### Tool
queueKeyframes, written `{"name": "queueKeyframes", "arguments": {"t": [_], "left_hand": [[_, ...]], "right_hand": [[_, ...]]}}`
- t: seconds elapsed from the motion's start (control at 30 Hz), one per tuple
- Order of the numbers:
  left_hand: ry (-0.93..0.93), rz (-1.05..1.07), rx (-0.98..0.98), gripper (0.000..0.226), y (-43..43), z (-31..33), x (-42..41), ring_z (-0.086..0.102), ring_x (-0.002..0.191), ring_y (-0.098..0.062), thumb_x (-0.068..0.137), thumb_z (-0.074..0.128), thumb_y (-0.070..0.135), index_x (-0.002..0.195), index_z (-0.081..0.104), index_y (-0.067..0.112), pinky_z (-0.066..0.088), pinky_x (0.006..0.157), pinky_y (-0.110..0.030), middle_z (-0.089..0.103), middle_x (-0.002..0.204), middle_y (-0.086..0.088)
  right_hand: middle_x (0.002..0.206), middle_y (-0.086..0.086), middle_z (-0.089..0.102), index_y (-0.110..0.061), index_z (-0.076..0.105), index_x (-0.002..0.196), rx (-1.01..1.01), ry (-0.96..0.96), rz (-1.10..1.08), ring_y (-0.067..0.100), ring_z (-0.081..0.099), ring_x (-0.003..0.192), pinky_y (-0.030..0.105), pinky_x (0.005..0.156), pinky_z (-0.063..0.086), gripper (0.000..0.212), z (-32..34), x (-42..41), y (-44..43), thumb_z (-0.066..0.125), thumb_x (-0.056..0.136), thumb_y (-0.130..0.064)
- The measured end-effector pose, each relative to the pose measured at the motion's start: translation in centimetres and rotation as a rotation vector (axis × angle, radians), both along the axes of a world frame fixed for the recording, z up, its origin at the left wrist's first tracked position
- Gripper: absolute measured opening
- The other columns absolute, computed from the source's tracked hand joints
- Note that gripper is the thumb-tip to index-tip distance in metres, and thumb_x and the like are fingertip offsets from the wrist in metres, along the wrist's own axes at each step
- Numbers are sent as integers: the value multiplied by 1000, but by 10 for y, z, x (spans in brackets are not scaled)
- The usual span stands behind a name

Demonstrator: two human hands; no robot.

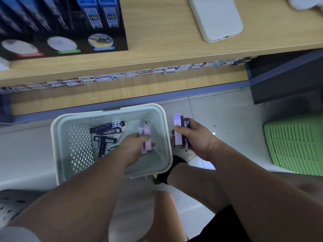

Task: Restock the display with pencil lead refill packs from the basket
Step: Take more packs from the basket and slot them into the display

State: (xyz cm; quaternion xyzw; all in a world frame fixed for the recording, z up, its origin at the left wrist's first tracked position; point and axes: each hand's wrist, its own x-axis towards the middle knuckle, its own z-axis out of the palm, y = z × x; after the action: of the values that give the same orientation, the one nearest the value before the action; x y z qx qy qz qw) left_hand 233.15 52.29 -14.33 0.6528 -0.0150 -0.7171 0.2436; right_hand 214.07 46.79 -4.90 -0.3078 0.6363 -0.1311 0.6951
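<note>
A pale perforated basket (111, 112) stands on the floor below the shelf, with several black lead refill packs (106, 131) lying in it. My left hand (134, 147) is inside the basket and grips two pink packs (146, 140). My right hand (194, 137), just right of the basket's rim, holds a small stack of pink and black packs (180, 131) upright. The black display (61, 25) with blue HB packs (101, 13) stands on the wooden shelf at the top left.
A white phone-like slab (215, 18) lies on the shelf top (166, 41). A row of small boxes (139, 73) lines the lower shelf. A green crate (297, 144) sits on the floor at right. My foot in a white clog (183, 154) is beside the basket.
</note>
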Motion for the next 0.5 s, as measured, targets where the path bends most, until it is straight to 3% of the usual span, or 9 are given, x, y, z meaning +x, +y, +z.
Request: {"name": "queueKeyframes", "arguments": {"t": [0.1, 0.23, 0.4, 0.5], "left_hand": [[2, 5, -60, 35, 2, 17, 12, 67, 85, -26, 100, 56, 10, 134, 53, 4, 48, 102, -53, 66, 96, -8], [20, -31, -90, 31, 8, 40, 16, 64, 79, -25, 101, 52, 7, 132, 51, 1, 55, 73, -38, 65, 95, -10], [97, 66, -150, 32, 20, 65, 31, 68, 78, -28, 99, 54, 6, 129, 54, -4, 59, 67, -41, 68, 94, -15], [181, 162, -221, 36, 24, 82, 39, 70, 87, -30, 97, 56, 7, 132, 55, -2, 58, 74, -45, 69, 99, -17]], "right_hand": [[91, 7, 67, -15, 57, 106, -51, 13, -12, 16, 68, 74, 33, 64, 47, 8, 15, 1, -7, 59, 98, -15], [92, 7, 68, -13, 58, 107, -93, 2, -16, 21, 68, 80, 27, 57, 52, 10, 31, 9, -11, 59, 98, -15], [93, 4, 71, -17, 60, 107, -97, -48, 70, 19, 71, 83, 34, 68, 55, 10, 44, 33, 1, 61, 97, -17], [99, 6, 72, -18, 60, 111, -98, -70, 151, 18, 72, 85, 34, 70, 58, 15, 51, 58, 15, 61, 97, -18]]}}
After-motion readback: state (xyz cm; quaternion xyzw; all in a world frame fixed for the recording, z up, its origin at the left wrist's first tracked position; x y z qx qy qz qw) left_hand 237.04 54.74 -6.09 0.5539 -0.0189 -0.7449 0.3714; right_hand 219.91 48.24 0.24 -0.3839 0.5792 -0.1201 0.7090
